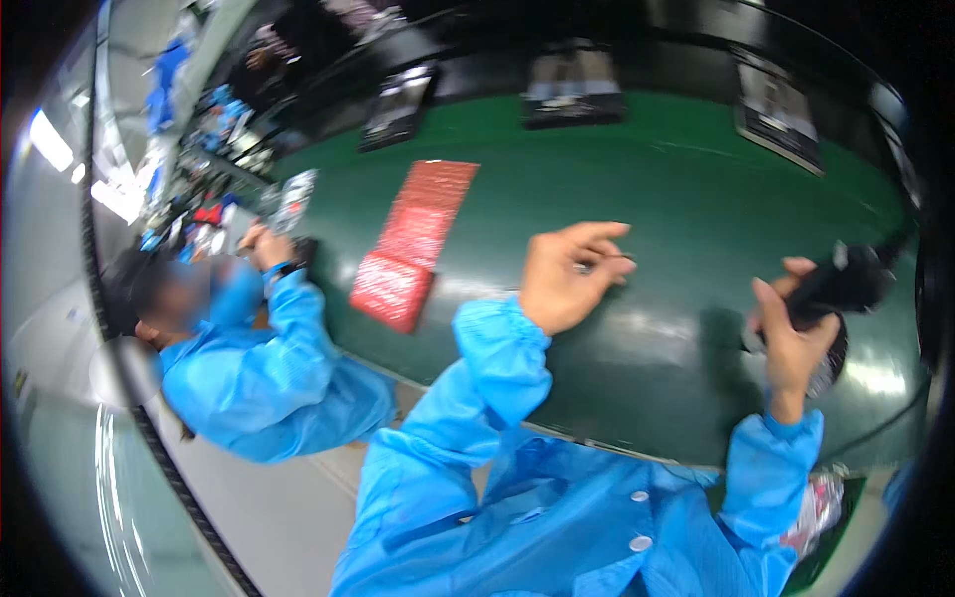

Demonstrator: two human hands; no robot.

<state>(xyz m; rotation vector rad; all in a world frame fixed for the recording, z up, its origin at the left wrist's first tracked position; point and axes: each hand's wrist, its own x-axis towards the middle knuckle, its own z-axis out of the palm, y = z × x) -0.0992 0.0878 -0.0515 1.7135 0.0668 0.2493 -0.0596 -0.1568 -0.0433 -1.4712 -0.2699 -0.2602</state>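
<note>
My left hand (569,277) is over the green table (617,189), its fingers curled inward and the fingertips pointing right. A small shiny bit shows among these fingers, too small to name. On the right, my right hand (791,343) is wrapped around a black, roughly cylindrical handheld tool (841,284). A dark round object (831,363) shows just beneath the tool and beside this hand; its kind is unclear. Left of my left hand, a red bubble-wrap pouch (393,289) lies with a longer red bubble-wrap strip (436,204) stretching away from it.
Several dark flat panels (572,85) stand along the table's far side. At left, a co-worker in a blue smock (269,363) sits with a hand (267,247) near a clear plastic packet (295,199). A clear bag (821,512) lies below the table's front edge at right.
</note>
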